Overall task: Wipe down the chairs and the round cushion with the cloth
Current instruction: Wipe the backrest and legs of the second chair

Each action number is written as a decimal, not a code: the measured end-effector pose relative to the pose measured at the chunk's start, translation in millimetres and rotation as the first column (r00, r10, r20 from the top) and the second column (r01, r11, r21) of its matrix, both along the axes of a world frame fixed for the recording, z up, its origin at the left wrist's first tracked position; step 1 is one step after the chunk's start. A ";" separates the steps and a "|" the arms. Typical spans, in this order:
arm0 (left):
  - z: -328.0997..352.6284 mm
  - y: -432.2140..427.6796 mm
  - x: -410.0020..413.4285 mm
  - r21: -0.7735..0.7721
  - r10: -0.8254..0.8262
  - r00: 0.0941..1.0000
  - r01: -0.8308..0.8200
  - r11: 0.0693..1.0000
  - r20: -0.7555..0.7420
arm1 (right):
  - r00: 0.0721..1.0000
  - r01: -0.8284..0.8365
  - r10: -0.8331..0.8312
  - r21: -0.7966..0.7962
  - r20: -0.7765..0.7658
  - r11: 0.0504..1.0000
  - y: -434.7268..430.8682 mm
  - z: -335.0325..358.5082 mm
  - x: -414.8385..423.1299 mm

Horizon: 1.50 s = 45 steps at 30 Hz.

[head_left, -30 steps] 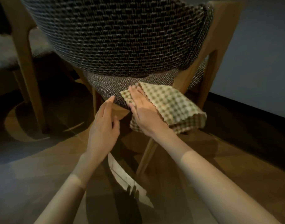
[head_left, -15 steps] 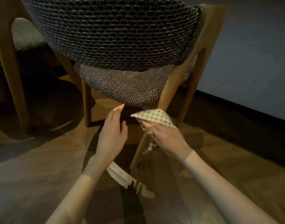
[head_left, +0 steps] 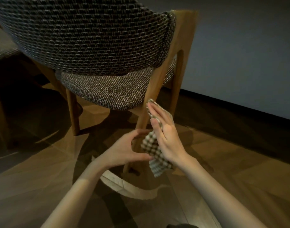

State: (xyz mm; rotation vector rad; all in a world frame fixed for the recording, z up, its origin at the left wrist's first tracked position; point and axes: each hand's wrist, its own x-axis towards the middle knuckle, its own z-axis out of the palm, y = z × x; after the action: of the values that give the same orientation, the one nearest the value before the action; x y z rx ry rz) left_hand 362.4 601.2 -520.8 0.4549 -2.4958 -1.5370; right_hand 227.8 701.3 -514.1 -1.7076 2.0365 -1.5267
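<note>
A wooden chair with dark woven upholstery [head_left: 85, 38] fills the upper half of the view, seen from behind. Its right rear leg [head_left: 150, 96] slants down toward me. A checked green-and-white cloth [head_left: 153, 150] is wrapped against that leg. My right hand [head_left: 165, 135] presses the cloth flat on the leg's right side with straight fingers. On the left side, my left hand [head_left: 126, 150] curls around the lower leg, its thumb at the cloth's lower edge.
A second chair's seat [head_left: 2, 46] shows at the far left edge. The floor is wood parquet [head_left: 239, 170]. A grey wall with a dark skirting board [head_left: 239, 106] runs along the right.
My right hand carried the cloth from the seat's rear edge down onto the right rear leg. My left hand moved in and closed around the leg.
</note>
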 end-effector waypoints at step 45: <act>-73.0 -25.4 -59.0 -0.216 0.516 0.693 -0.679 0.702 -0.504 | 0.916 0.262 -0.174 -0.210 0.362 0.942 -67.0 -67.5 -34.2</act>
State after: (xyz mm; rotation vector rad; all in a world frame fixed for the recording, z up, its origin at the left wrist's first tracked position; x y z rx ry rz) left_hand 303.3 575.8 -593.7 0.7192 -1.9393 -0.7441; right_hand 193.6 634.3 -581.7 -1.1921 1.9700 -2.0663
